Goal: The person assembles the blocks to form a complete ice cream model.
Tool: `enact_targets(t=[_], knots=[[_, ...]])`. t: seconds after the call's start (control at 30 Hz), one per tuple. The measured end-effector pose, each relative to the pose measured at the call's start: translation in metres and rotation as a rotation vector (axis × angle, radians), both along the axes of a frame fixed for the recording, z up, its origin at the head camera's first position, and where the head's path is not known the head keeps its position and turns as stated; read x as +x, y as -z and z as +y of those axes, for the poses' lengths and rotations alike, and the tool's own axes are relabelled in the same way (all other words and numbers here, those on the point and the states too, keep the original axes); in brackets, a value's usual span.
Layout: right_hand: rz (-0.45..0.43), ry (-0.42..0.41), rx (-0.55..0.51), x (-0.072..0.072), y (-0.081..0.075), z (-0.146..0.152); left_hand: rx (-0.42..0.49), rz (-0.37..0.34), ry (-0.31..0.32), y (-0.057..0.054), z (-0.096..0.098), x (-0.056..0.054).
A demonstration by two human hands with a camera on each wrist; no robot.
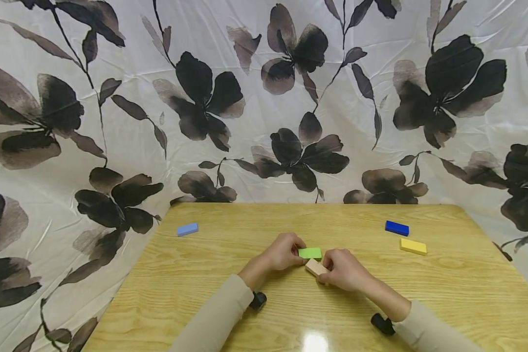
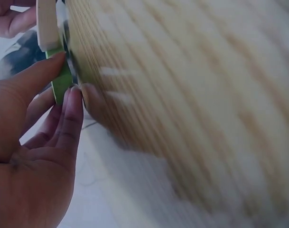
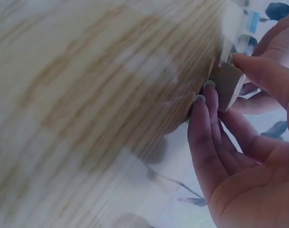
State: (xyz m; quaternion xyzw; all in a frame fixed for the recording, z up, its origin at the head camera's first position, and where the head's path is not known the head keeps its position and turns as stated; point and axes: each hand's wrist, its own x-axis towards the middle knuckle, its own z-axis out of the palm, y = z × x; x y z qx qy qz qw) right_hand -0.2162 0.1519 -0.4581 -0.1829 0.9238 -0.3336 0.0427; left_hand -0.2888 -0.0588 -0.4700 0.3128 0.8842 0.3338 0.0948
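Near the middle of the table, my left hand (image 1: pixel 283 253) pinches a green block (image 1: pixel 310 253) by its left end. In the left wrist view the thumb and fingertips lie on either side of that green block (image 2: pixel 62 83). My right hand (image 1: pixel 345 270) grips a beige wooden block (image 1: pixel 316 267), which is tilted at an angle just in front of the green one. The right wrist view shows the beige block (image 3: pixel 228 85) between thumb and fingers. The two blocks are close together; whether they touch, I cannot tell.
A light blue block (image 1: pixel 187 229) lies at the back left of the wooden table (image 1: pixel 202 303). At the back right are a dark blue block (image 1: pixel 397 228) and a yellow block (image 1: pixel 413 246). A floral cloth (image 1: pixel 255 117) hangs behind the table's far edge.
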Motion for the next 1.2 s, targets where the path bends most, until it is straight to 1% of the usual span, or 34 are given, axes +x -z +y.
enact_targets(t=[0.17, 0.37, 0.47, 0.6, 0.7, 0.77, 0.87, 1.03, 1.2], knots=[[-0.022, 0.006, 0.028, 0.0015, -0.0004, -0.0007, -0.015, -0.016, 0.011, -0.0014, 0.0014, 0.0], [-0.075, 0.008, 0.054, 0.0029, -0.0001, -0.0016, -0.046, -0.041, 0.02, -0.0031, 0.0023, -0.0002], [-0.077, -0.033, 0.061, 0.0031, 0.0006, -0.001, -0.064, -0.045, 0.044, -0.0034, 0.002, 0.0002], [-0.075, -0.129, 0.068, 0.0025, -0.0002, 0.0016, -0.08, -0.045, 0.095, -0.0055, 0.0019, 0.0013], [-0.082, -0.187, 0.071, 0.0013, -0.0013, 0.0035, -0.088, -0.049, 0.114, -0.0068, 0.0019, 0.0013], [-0.091, -0.21, 0.07, 0.0007, -0.0024, 0.0036, -0.101, -0.051, 0.113, -0.0066, 0.0021, 0.0008], [-0.102, -0.22, 0.063, 0.0006, -0.0033, 0.0029, -0.124, -0.048, 0.106, -0.0069, 0.0033, 0.001], [-0.121, -0.22, 0.053, 0.001, -0.0055, 0.001, -0.145, -0.051, 0.082, -0.0078, 0.0067, 0.0033], [-0.134, -0.212, 0.051, 0.0009, -0.0045, -0.0006, -0.149, -0.046, 0.075, -0.0082, 0.0081, 0.0052]])
